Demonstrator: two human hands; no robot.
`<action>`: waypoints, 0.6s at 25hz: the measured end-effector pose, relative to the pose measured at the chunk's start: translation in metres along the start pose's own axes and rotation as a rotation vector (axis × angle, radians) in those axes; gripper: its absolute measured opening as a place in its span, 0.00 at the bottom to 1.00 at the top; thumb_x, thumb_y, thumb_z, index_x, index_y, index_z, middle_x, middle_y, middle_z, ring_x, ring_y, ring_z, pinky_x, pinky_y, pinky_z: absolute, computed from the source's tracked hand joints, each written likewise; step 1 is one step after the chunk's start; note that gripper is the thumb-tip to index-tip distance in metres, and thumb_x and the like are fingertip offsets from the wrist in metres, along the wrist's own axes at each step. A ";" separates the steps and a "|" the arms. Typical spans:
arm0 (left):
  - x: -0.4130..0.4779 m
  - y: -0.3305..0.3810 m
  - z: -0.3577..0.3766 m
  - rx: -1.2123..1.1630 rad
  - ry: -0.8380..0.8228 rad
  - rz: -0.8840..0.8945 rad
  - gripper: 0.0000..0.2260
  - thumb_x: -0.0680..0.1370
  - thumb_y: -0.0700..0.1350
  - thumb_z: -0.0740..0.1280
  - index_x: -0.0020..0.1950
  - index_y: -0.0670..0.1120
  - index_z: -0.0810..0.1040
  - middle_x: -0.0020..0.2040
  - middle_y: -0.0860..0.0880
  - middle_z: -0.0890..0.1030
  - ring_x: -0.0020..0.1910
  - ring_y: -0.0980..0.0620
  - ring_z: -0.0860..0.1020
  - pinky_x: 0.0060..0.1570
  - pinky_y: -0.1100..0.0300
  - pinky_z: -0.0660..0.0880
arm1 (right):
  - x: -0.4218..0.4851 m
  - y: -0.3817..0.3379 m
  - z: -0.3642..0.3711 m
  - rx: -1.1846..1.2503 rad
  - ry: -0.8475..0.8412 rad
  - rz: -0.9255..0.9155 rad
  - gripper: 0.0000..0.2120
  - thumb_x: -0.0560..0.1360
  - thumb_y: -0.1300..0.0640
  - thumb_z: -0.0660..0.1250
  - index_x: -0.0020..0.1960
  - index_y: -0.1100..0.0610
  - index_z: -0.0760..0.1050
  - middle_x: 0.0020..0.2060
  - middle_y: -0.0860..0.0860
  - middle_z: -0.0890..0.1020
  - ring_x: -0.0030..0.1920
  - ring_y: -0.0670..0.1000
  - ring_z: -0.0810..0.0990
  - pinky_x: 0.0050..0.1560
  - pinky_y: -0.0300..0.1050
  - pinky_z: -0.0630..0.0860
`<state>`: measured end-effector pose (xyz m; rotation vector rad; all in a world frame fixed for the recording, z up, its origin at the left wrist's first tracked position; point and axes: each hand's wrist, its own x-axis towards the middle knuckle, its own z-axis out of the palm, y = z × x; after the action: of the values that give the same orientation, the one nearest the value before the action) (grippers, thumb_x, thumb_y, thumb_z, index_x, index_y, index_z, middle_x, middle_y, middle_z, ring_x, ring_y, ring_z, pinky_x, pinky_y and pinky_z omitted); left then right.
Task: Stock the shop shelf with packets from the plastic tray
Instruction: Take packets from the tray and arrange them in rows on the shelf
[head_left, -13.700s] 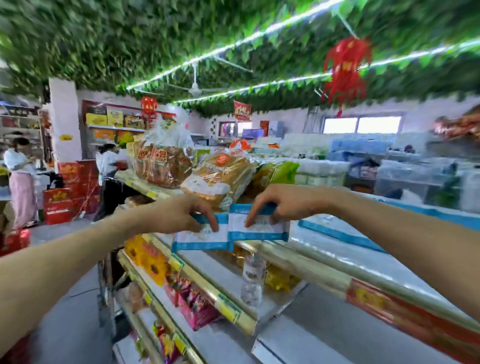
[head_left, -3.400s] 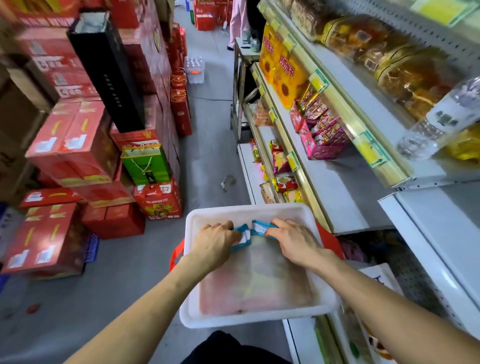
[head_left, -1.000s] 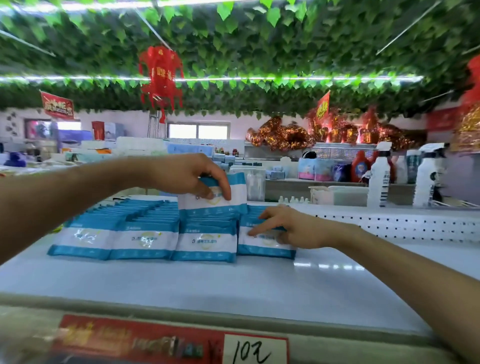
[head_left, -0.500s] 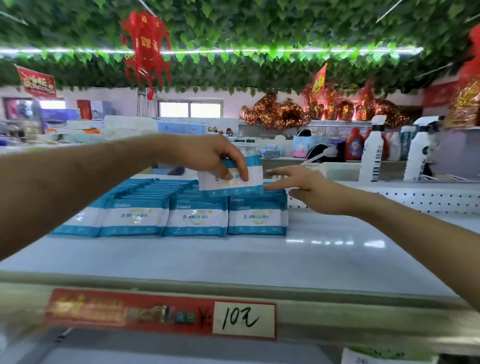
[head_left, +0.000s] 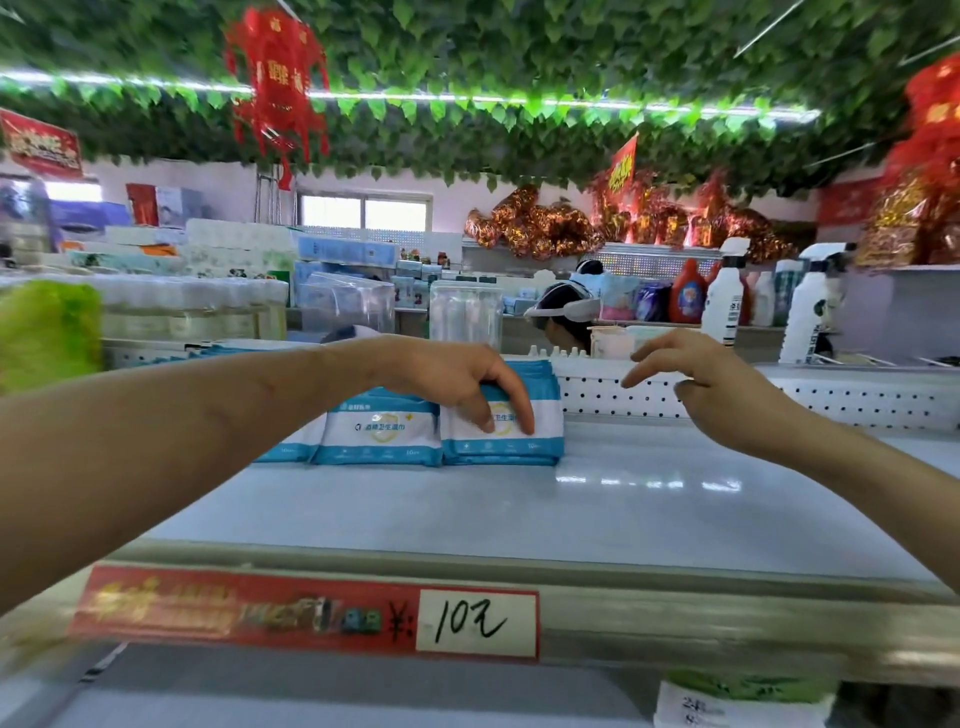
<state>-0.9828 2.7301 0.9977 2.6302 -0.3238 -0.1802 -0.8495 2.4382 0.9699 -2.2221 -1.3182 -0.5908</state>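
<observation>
Left hand (head_left: 457, 387) has come down since half a second back. The wet-wipe packet (head_left: 545, 423) it was holding up in the air now sits on the rightmost pile, and the right hand (head_left: 696, 387) has backed off to the right.

Going left to right: there's a blurry green thing (head_left: 47, 332) at the far left edge, can't tell what it is. Then the left forearm crosses over most of the row of wet-wipe packets (head_left: 379, 428), all blue and white and tucked toward the back of the shelf (head_left: 623, 504). Left fingers (head_left: 511, 410) are draped over the top and front face of that end packet. The thumb is hidden, so I can't tell if it's pinching or just pressing the packet flat.

I'd say this one is basically placed and the hand just needs to let go and head back for more. The plastic tray isn't in view at all.

Right of the pile the shelf is bare, so plenty of room to start another pile, and lots of room in front too. The right hand hovers over that bare stretch with fingers spread, holding nothing. Behind it is the perforated back panel (head_left: 841, 400), which is the limit for pushing packets back. The front lip has a red price strip (head_left: 249, 608) with a handwritten tag (head_left: 475, 621).
</observation>
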 end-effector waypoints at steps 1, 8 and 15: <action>0.000 0.001 0.000 -0.013 -0.011 0.004 0.15 0.79 0.35 0.70 0.61 0.52 0.85 0.65 0.59 0.79 0.64 0.53 0.77 0.63 0.57 0.79 | 0.001 -0.004 0.000 0.007 0.004 -0.010 0.32 0.72 0.79 0.57 0.53 0.45 0.84 0.62 0.42 0.76 0.64 0.41 0.69 0.65 0.41 0.64; 0.010 -0.013 0.010 0.135 0.079 0.077 0.13 0.76 0.38 0.75 0.54 0.56 0.86 0.64 0.58 0.72 0.67 0.56 0.70 0.70 0.57 0.68 | 0.005 -0.025 0.000 0.037 0.028 -0.070 0.32 0.73 0.77 0.57 0.52 0.43 0.84 0.62 0.41 0.76 0.67 0.43 0.70 0.61 0.33 0.64; -0.015 -0.027 0.001 0.223 0.351 0.066 0.10 0.80 0.44 0.72 0.59 0.56 0.79 0.62 0.59 0.75 0.61 0.58 0.74 0.64 0.59 0.75 | 0.003 -0.042 0.013 0.037 -0.024 -0.068 0.24 0.78 0.71 0.62 0.60 0.44 0.81 0.63 0.42 0.75 0.66 0.43 0.71 0.67 0.44 0.71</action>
<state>-0.9922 2.7563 0.9854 2.7967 -0.3233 0.3555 -0.8844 2.4656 0.9696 -2.1680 -1.4103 -0.5609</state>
